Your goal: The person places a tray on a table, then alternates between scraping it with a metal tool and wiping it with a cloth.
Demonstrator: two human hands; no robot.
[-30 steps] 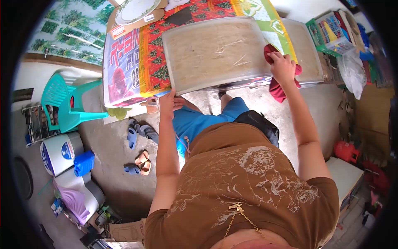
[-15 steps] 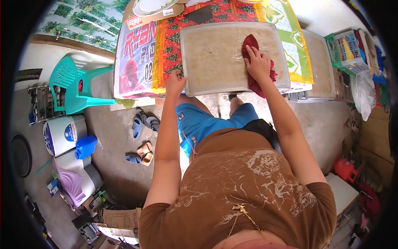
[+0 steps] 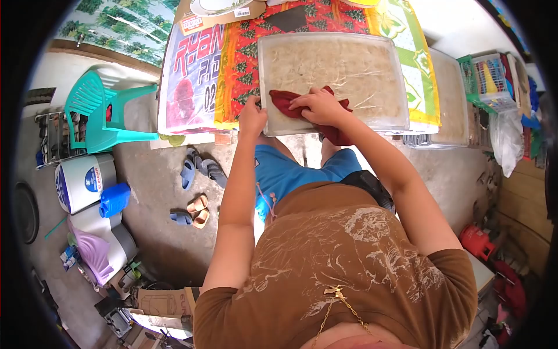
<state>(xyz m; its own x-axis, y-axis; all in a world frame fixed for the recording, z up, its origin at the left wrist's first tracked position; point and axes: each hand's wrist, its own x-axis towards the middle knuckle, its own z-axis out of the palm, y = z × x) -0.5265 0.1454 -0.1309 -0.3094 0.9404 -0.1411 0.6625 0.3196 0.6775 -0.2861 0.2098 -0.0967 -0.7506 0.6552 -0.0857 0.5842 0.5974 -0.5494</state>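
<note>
On the table lies a rectangular, shallow tray-like panel [image 3: 331, 55] with a beige face and a pale, see-through rim. Thin whitish streaks show across its surface. My left hand [image 3: 253, 118] is closed at the panel's left edge near the front corner, thumb and fingers pinching the rim. Under my right hand [image 3: 322, 109] is a dark red cloth [image 3: 282, 100], bunched and pressed against the front left part of the panel. My right fingers curl over the cloth, and a fold of it hangs over the front edge.
A patterned tablecloth [image 3: 247, 58] covers the table. At the back left, a plate [image 3: 218, 4] rests on cardboard. A similar panel [image 3: 449, 99] stands to the right, near baskets [image 3: 488, 75]. A green plastic chair [image 3: 110, 116] is at left; slippers [image 3: 197, 203] lie on the floor.
My right hand has swept the red cloth from the panel's right side to its front left, close to my left hand. My left hand stays at the left edge. Pale streaks now show on the panel.
</note>
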